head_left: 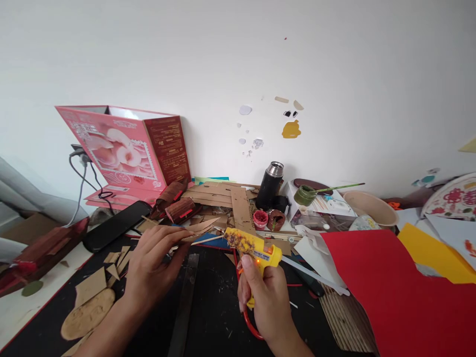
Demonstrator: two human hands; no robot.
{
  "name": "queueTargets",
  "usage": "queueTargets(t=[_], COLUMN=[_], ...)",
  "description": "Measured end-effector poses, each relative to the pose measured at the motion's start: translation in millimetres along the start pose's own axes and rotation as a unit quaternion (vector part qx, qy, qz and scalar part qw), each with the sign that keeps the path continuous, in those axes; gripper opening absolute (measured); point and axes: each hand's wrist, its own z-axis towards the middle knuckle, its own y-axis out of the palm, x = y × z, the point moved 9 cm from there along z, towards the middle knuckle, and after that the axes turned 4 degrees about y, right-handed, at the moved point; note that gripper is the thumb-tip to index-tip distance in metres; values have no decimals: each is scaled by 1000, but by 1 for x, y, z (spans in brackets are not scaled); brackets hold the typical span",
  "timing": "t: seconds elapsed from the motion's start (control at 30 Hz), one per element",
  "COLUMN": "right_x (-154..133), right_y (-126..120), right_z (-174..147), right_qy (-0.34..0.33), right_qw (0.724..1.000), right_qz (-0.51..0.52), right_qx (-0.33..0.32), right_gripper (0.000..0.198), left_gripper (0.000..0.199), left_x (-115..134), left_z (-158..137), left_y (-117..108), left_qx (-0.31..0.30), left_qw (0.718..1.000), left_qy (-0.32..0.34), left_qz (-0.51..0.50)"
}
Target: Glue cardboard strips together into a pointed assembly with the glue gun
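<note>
White wall [211,59] backs the table [213,307]; short of its far edge, right hand [269,292] clamps its fingers round a glue gun [267,253]; left hand [150,260] pinches cardboard [204,226]; nozzle [220,230] contact could burn.

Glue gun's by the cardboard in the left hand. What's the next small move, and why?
Probably a gentle squeeze of the yellow glue gun by the right hand, the left hand held steady: the gun's tip is close to the cardboard piece, its orange light glows, and a glue stick juts from its back. Whether tip and cardboard touch is unclear.
</note>
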Motion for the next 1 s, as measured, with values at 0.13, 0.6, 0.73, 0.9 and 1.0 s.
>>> queueTargets(t=[0.13,0.6,0.73,0.9,1.0], right_x=[0,1,0,0,0], right_y=[-1,3,2,1,0], right_z=[0,1,0,1,1], right_qy=[-1,-10,-10,-13,-15], right_qw=[1000,1000,1000,1000,1000], right_qz=[9,-19,-17,-11,-8], right_qx=[5,-11,-13,-5,-3], right_gripper=[76,78,79,76,75], left_gripper=[19,20,20,18,19], left_x=[-1,0,1,2,2], left_z=[-2,-1,0,2,1], left_y=[0,1,1,-1,-2], left_qx=[-2,0,-3,4,6], left_qw=[1000,1000,1000,1000,1000], left_qy=[0,3,8,7,8], left_qz=[1,6,10,11,13])
